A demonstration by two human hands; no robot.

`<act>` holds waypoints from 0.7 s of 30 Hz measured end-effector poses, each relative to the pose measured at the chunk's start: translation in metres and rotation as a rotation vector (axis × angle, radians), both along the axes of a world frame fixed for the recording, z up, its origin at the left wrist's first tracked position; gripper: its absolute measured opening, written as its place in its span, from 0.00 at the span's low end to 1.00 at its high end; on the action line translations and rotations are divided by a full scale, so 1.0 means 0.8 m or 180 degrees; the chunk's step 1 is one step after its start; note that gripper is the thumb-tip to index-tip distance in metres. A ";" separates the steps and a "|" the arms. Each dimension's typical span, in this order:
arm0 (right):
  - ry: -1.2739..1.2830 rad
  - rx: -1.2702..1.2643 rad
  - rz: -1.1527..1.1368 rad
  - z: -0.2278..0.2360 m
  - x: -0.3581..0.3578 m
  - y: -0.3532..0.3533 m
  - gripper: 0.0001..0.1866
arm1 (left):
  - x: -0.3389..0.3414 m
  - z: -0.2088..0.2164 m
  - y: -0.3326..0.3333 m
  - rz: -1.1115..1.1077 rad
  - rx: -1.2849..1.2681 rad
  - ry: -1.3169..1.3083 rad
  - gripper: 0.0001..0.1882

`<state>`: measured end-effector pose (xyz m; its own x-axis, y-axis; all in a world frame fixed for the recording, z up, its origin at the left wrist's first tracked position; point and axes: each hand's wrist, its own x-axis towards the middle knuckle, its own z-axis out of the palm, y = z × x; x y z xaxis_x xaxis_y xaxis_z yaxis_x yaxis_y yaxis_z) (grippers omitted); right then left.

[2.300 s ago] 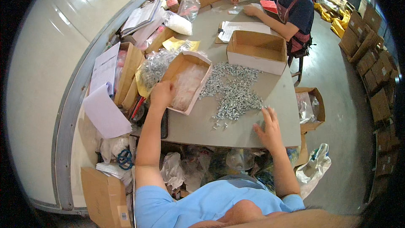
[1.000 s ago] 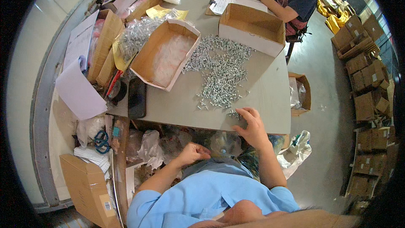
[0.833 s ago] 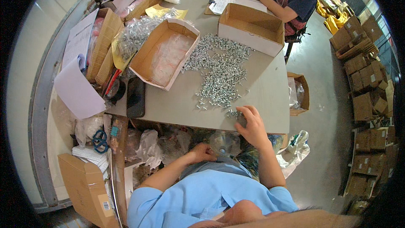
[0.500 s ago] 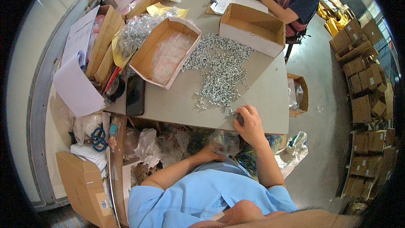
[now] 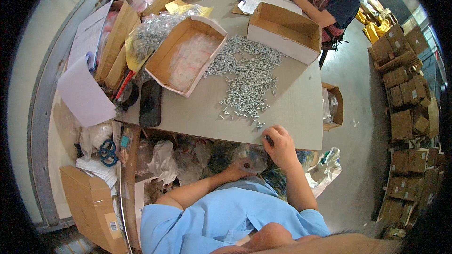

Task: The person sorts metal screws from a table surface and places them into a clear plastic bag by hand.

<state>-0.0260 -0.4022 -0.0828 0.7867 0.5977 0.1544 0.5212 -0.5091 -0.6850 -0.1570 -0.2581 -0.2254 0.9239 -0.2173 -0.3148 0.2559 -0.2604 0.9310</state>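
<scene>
A pile of small silvery screws spreads over the grey table, with a few strays at its near end. At the table's front edge my right hand is curled, its fingers closed around a small dark-grey clump that looks like screws. My left hand is below the edge, close to my body, closed on the side of a clear plastic bag. The bag's mouth lies just left of my right hand; its contents are hard to make out.
An open carton of clear bags stands left of the screws, an open box behind them. A black phone lies near the left edge. Across the table sits another person. Stacked cartons line the right side.
My right hand has drawn back slightly from the stray screws, toward the table's edge and the plastic bag. My left hand stays at the bag.
</scene>
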 end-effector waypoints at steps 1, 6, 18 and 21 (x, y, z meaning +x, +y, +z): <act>0.0183 -0.0047 0.0126 0.006 -0.003 0.000 0.10 | -0.003 -0.008 -0.001 0.0101 -0.0189 0.0030 0.21; 0.0742 -0.0023 0.0218 0.018 0.006 0.002 0.11 | -0.002 0.009 -0.007 0.0391 -0.0339 -0.0166 0.19; -0.0222 -0.0233 0.0197 0.001 -0.003 0.024 0.12 | -0.003 -0.033 -0.008 0.0200 -0.0397 0.0246 0.19; 0.0565 -0.0124 0.0631 0.008 0.001 0.018 0.12 | -0.001 -0.015 -0.010 0.0327 -0.0317 -0.0343 0.16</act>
<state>-0.0252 -0.3876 -0.0764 0.6664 0.7456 -0.0016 0.4868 -0.4367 -0.7565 -0.1581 -0.2661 -0.2376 0.9701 -0.1451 -0.1945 0.1739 -0.1432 0.9743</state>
